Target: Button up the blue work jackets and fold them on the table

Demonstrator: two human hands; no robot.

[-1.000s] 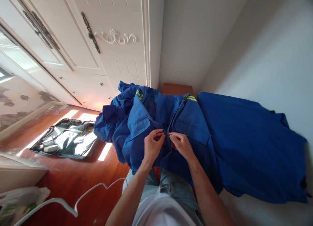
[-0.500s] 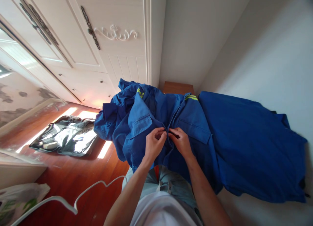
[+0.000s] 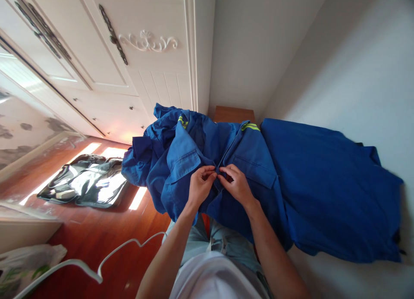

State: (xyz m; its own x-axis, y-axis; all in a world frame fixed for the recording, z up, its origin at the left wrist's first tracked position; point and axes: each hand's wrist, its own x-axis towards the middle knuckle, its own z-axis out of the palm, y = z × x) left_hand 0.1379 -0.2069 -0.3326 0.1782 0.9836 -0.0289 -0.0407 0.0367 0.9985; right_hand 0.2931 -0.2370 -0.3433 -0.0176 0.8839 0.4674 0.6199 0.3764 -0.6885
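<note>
A blue jacket [image 3: 184, 161] with yellow-green stripes and flapped chest pockets lies spread in front of me, its left part bunched up. At its front opening, my left hand [image 3: 202, 184] pinches one edge of the cloth between thumb and fingers. My right hand [image 3: 235, 182] pinches the other edge, fingertips nearly touching those of my left. Whatever small fastener may lie between the fingertips is hidden. Right of the jacket extends another stretch of smooth blue cloth [image 3: 330, 191].
White cabinets [image 3: 155, 79] stand beyond at the left. An open suitcase [image 3: 87, 180] lies on the red wooden floor [image 3: 129, 225]. A white cable [image 3: 119, 247] crosses the lower left near a plastic bag [image 3: 26, 264]. A pale wall [image 3: 365, 74] rises at the right.
Both hands have brought the two front edges closer together, and my right fingertips have shifted left toward my left ones. The whole view has shifted slightly.
</note>
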